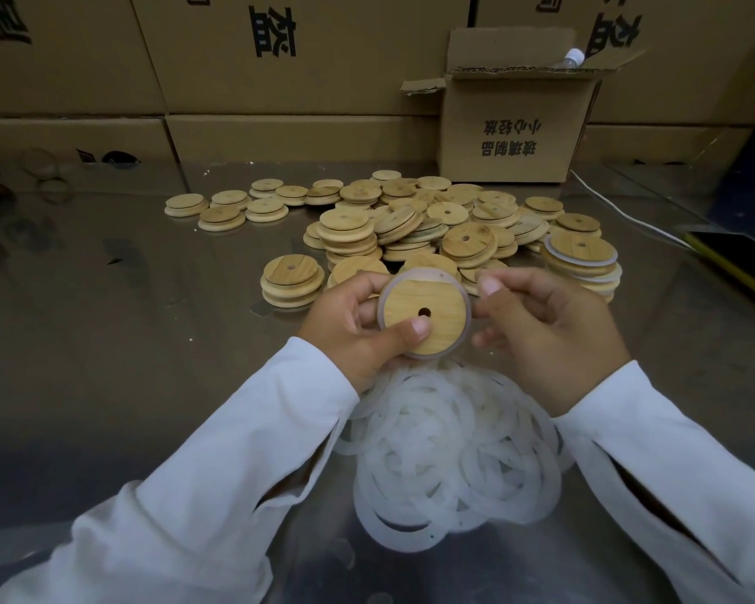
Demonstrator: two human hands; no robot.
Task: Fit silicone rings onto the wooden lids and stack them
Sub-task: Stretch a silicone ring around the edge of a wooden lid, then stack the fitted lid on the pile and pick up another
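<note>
Sleeves (236,451) cut off — hands (354,329) (541,324) partly hide lid (428,298) and ring (467,305).

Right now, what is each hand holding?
Left hand: closed on the wooden lid, thumb on its face.
Right hand: closed, pinching the silicone ring at the lid's edge.

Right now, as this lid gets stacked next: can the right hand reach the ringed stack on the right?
Probably yes. The ringed stack sits just beyond the right hand with nothing between; that hand only has to release the silicone ring.
</note>
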